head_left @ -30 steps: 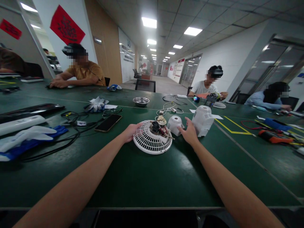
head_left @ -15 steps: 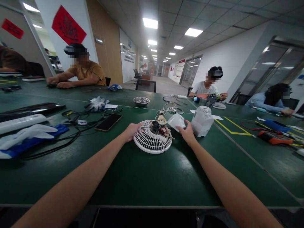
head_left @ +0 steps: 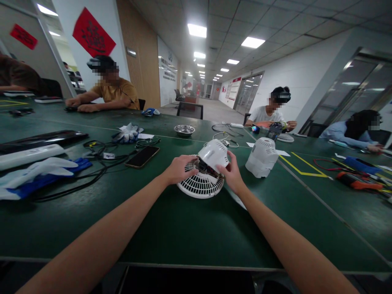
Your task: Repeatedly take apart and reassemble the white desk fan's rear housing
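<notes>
A white fan grille (head_left: 200,188) lies on the green table in front of me, with a dark motor and wiring on its middle. Over the motor sits a white plastic housing cover (head_left: 214,151), tilted, its lower edge still apart from the grille at the front. My right hand (head_left: 233,173) grips this cover from the right, thumb on its near side. My left hand (head_left: 180,169) is closed on the left side of the grille, its fingertips close to the motor and the cover's left edge. A white fan base (head_left: 261,158) stands upright to the right.
A phone (head_left: 142,156), black cables (head_left: 101,167) and work gloves (head_left: 45,173) lie to the left. Behind the fan are a metal bowl (head_left: 184,130) and a white cord (head_left: 226,136). An orange multimeter (head_left: 355,179) lies at right. Other people sit across the table.
My right hand has brought the white cover left and onto the motor. My left hand has shifted from the grille's outer rim inward, towards the motor. The view has turned slightly.
</notes>
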Motion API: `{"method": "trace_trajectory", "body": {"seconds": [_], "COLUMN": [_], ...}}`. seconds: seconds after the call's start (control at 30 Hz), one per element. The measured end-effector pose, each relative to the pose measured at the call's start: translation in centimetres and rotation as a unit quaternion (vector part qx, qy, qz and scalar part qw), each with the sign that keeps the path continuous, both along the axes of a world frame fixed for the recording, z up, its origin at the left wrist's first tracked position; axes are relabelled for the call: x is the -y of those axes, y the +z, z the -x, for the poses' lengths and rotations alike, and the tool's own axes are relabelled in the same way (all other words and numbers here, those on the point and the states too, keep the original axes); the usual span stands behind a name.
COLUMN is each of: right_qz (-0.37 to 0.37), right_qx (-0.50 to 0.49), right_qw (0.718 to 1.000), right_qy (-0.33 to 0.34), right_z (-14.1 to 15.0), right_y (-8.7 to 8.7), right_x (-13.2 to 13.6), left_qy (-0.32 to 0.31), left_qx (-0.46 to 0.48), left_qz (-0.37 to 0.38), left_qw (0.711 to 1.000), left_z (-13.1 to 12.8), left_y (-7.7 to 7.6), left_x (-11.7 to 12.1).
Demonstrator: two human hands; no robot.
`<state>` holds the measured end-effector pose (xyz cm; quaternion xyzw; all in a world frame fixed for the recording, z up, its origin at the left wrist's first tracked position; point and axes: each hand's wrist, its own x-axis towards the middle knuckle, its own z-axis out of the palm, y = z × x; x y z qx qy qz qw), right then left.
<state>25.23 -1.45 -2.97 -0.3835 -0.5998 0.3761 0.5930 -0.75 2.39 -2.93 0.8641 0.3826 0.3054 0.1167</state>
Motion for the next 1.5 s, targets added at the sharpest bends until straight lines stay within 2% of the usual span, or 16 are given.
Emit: {"method": "trace_trajectory", "body": {"seconds": [0.1,0.2,0.33,0.57,0.77,1.0,1.5], "right_qz": [-0.059,-0.091,-0.104,-0.131,-0.093,-0.071,-0.082], "right_qx": [0.163,0.220,0.240,0.266,0.293,0.268,0.284], "right_qw": [0.985,0.971,0.965,0.955,0.951,0.960,0.954], "right_qy": [0.011,-0.005,-0.006,0.029,0.027,0.039,0.045], "right_z": [-0.1,-0.5,-1.0,-1.3,-0.9,-0.8,-0.9], "right_y": [0.0,0.0,0.0,0.1,0.8,1.3,1.4], "right_x": [0.5,0.6,0.5,0.9,1.7,2.1,2.1], "left_qy": [0.001,0.021,0.030,0.002,-0.026,-0.066,-0.067], "left_qx": [-0.023,-0.024,-0.010,-0.070,-0.053,-0.038,-0.032], "left_qz": [0.000,0.012,0.012,-0.022,0.024,0.027,0.057], "left_qw": [1.000,0.999,0.999,0.997,0.998,0.997,0.996], "left_z": [-0.2,-0.3,-0.5,-0.3,-0.4,-0.1,-0.3], "left_y": [0.5,0.8,1.3,2.3,2.2,3.1,3.7], "left_x": [0.4,0.7,1.1,1.4,1.3,2.3,2.9]}}
